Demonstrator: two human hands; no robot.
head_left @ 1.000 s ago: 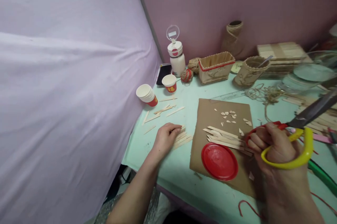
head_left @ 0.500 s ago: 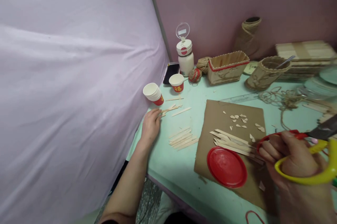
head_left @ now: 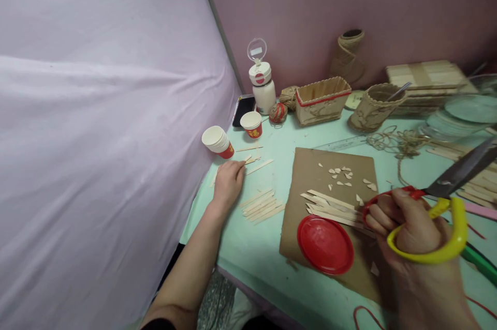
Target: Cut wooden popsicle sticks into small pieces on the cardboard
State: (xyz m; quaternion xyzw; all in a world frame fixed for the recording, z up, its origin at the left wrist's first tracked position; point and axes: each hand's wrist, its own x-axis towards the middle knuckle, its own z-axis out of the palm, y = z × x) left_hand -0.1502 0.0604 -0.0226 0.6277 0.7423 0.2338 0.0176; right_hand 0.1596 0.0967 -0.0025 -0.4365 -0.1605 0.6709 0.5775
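My left hand (head_left: 228, 181) rests on the table by the paper cups, its fingers bent together at a thin wooden strip (head_left: 250, 160); its grip is partly hidden. Another pale strip end shows left of the hand. My right hand (head_left: 413, 229) is wrapped round the scissors (head_left: 458, 172), with one red and one yellow handle loop and dark blades pointing right. Below the right hand lies a brown cardboard sheet (head_left: 283, 239) bearing wooden strips with slanted ends (head_left: 330, 207), small teardrop-shaped pieces (head_left: 341, 170) and a red round lid (head_left: 325, 244). Nearer my left hand is a row of strips (head_left: 262, 206).
Stacked paper cups (head_left: 217, 141) and another cup (head_left: 251, 124) stand at the left, before a phone (head_left: 244, 110) and white bottle (head_left: 264, 94). Behind are twine balls (head_left: 278, 113), a wooden box (head_left: 324, 105), a holder (head_left: 375, 107) and a glass jar (head_left: 462, 113). A ruler (head_left: 341, 144) lies behind the cardboard.
My left hand has shifted right over the loose strips, covering part of them. The scissors remain in my right hand, with more of their blades in sight. The view has turned slightly right.
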